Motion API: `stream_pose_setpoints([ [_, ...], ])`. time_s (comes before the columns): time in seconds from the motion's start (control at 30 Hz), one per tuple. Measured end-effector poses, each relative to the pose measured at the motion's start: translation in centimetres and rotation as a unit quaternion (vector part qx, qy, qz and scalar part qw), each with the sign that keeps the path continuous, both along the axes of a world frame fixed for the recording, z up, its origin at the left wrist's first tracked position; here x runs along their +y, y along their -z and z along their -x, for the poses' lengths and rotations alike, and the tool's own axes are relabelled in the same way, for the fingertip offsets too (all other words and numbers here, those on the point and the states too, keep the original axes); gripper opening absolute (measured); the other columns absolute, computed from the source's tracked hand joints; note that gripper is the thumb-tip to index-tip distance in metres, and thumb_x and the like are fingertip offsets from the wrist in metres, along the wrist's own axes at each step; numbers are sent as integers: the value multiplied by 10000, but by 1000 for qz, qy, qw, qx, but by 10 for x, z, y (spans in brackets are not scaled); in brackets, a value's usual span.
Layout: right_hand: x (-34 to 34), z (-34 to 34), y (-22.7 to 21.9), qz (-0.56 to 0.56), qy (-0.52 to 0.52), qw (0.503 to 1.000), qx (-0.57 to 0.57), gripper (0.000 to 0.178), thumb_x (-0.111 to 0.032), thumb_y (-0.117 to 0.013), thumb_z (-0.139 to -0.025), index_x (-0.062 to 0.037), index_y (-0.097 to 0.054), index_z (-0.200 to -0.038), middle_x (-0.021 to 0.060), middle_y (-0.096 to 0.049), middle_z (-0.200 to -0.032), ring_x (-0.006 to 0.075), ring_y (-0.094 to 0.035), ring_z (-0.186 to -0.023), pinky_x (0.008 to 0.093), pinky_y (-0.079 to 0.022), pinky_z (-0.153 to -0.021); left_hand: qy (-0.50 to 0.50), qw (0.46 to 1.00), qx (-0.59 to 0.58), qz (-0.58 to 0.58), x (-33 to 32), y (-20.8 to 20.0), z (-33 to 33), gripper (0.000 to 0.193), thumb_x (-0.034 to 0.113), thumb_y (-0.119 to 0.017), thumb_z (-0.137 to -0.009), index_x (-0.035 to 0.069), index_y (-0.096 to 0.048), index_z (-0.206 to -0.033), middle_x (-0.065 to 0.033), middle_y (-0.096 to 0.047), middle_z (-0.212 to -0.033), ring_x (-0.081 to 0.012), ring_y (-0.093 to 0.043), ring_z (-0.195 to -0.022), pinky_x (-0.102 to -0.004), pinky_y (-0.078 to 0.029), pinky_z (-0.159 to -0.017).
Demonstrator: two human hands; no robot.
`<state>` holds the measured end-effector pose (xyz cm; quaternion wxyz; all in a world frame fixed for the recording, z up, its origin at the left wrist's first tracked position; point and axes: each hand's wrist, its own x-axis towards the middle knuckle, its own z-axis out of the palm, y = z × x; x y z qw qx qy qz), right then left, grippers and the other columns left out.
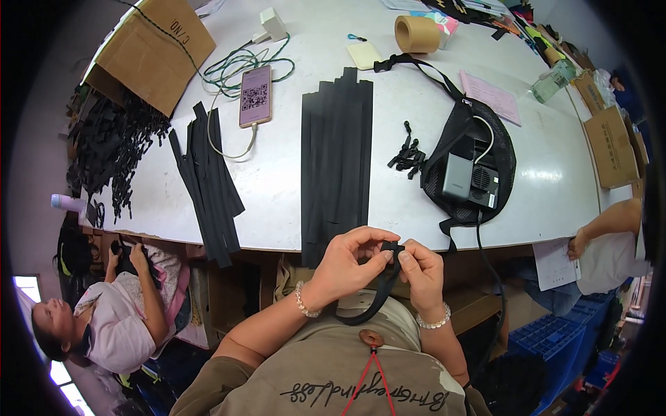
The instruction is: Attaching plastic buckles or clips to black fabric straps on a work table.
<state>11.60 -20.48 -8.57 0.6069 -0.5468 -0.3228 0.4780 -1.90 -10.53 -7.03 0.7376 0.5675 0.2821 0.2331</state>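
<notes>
At the table's near edge, my left hand [352,258] and my right hand [422,270] are close together, fingertips pinching the two sides of one end of a black fabric strip [378,301]. The rest of the strip hangs in a loop below my hands, in front of my body. Just beyond my left hand, a stack of long black strips [336,152] lies flat, its lower end over the edge. Small black pull-like pieces [409,156] sit in a loose cluster to its right. Further left lies a looser bundle of black strips [208,184].
A phone [255,97] with a cable and a cardboard box [149,52] stand at the left, near a heap of black strips [111,145]. At right are a mesh pouch with a grey device [466,179], a tape roll [416,35] and a bottle [553,80]. People sit at both sides.
</notes>
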Motion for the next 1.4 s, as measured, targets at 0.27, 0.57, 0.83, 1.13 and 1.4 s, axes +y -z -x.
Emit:
stream_pose_setpoints([
  [0.27, 3, 5, -3, -24, 18, 998, -59, 123, -15, -524, -886, 8, -531, -765, -14, -483, -736, 30, -395, -634, 185, -317, -549, 17, 1000, 18, 6, 3, -5, 3, 198, -11, -613, -825, -38, -622, -1021, 15, -550, -834, -3, -493, -711, -146, -419, -624],
  [0.57, 5, 12, 0, -63, 49, 993, -85, 97, 28, -515, -856, 15, -525, -760, 6, -498, -753, 51, -407, -657, 197, -345, -578, 24, 999, 0, 23, 2, -4, 3, 165, -11, -626, -825, -35, -629, -988, 24, -538, -798, 2, -473, -692, -147, -405, -597],
  [0.83, 3, 16, 5, -57, 67, 994, -64, 98, 24, -508, -862, 18, -525, -766, 2, -483, -742, 52, -396, -648, 196, -337, -570, 30, 999, 4, 24, 4, -4, 2, 152, -6, -632, -824, -33, -634, -973, 26, -537, -785, 3, -471, -689, -149, -402, -586],
  [1.13, -1, 18, 15, -34, 78, 995, 46, 157, -62, -486, -907, 9, -536, -777, -20, -482, -719, 37, -387, -600, 181, -308, -529, 38, 999, 2, 30, 3, -1, -1, 174, 1, -633, -821, -34, -637, -992, 27, -545, -785, 1, -491, -709, -156, -424, -610],
  [1.4, -16, 6, -50, -99, 118, 985, -79, 102, -34, -534, -885, 25, -554, -803, 23, -511, -741, 47, -422, -596, 173, -343, -537, -29, 966, -108, -234, -6, -47, -16, 169, 24, -694, -792, 18, -678, -961, -36, -673, -838, -71, -619, -767, -199, -504, -665],
])
